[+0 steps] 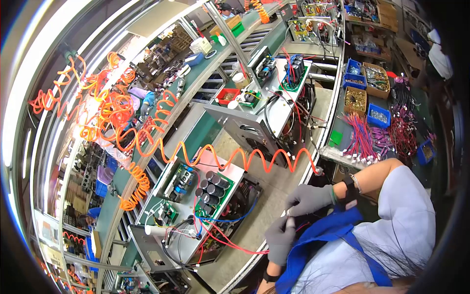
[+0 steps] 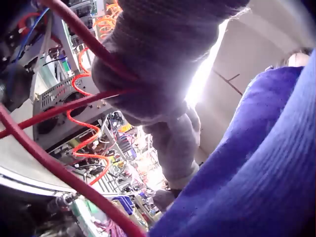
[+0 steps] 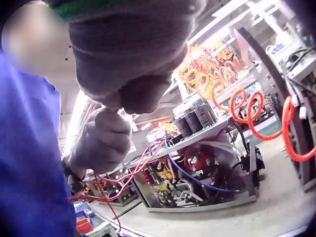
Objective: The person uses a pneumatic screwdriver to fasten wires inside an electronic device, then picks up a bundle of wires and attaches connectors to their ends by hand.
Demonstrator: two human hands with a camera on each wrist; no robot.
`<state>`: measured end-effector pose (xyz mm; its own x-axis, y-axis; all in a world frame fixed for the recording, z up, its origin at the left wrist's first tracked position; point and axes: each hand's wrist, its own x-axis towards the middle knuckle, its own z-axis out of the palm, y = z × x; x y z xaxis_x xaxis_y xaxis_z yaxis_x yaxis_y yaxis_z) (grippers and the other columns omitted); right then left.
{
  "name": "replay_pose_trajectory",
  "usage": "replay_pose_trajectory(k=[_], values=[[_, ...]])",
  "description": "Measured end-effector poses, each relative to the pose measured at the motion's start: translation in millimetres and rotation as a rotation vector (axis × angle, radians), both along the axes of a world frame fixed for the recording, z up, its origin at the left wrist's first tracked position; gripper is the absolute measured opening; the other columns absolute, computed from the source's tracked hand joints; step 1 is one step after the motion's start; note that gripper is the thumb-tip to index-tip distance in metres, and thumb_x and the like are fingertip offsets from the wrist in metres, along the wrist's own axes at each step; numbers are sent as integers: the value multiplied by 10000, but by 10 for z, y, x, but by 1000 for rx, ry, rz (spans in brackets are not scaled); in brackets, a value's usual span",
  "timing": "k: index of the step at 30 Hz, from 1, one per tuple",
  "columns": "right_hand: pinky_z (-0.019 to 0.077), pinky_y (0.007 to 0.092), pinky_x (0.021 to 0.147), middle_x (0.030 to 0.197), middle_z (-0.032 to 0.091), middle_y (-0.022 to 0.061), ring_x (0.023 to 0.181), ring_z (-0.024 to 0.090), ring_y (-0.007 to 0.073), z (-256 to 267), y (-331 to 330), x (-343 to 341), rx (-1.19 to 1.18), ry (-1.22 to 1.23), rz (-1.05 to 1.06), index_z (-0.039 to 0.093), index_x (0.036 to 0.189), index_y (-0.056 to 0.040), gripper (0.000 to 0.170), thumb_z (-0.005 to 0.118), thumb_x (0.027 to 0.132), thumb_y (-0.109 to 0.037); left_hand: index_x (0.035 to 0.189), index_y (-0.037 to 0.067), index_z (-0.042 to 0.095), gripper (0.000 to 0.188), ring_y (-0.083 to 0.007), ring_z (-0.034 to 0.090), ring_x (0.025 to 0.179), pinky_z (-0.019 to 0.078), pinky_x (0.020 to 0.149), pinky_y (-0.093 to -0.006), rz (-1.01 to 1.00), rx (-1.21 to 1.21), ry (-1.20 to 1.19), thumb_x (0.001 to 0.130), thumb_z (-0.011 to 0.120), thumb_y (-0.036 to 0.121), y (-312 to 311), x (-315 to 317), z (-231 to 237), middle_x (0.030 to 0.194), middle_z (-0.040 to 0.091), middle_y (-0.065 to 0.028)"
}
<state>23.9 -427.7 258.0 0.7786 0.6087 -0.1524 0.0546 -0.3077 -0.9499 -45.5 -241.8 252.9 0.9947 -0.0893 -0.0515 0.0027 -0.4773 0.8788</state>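
Wires (image 2: 64, 173) — smooth plastic; gloves (image 1: 313, 198) — matt cloth

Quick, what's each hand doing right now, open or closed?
Left hand: closed, holding red wires.
Right hand: curled close to the left hand; whether it grips anything cannot be told.

Thin red plastic-coated wires (image 1: 232, 243) are running out of an open-sided grey metal chassis (image 1: 186, 208) topped with black cylindrical capacitors (image 1: 211, 189), sagging loosely, entering the grey-gloved left hand (image 1: 280, 241), which is gripping them. Wire ends are hiding at the gloves. Chassis is standing upright, its open side facing the person.
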Motion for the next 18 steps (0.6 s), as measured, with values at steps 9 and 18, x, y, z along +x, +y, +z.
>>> replay_pose_trajectory(k=[9,18], values=[[522,378,682,971,637,94,805,630,254,63,-62,-127,-202,-1163,79,634,1108,-90,272,595,889,-247,950,-33,700,255,-98,550,639,443,584,-298,-21,-229,123,912,639,212,118,82,-401,676,625,-62],[516,374,661,864,605,64,796,620,248,12,-76,11,-293,-1122,308,636,978,-117,194,609,864,-272,983,-47,701,276,-82,548,697,450,612,-276,-155,-297,120,936,632,217,185,56,-238,751,645,-6]])
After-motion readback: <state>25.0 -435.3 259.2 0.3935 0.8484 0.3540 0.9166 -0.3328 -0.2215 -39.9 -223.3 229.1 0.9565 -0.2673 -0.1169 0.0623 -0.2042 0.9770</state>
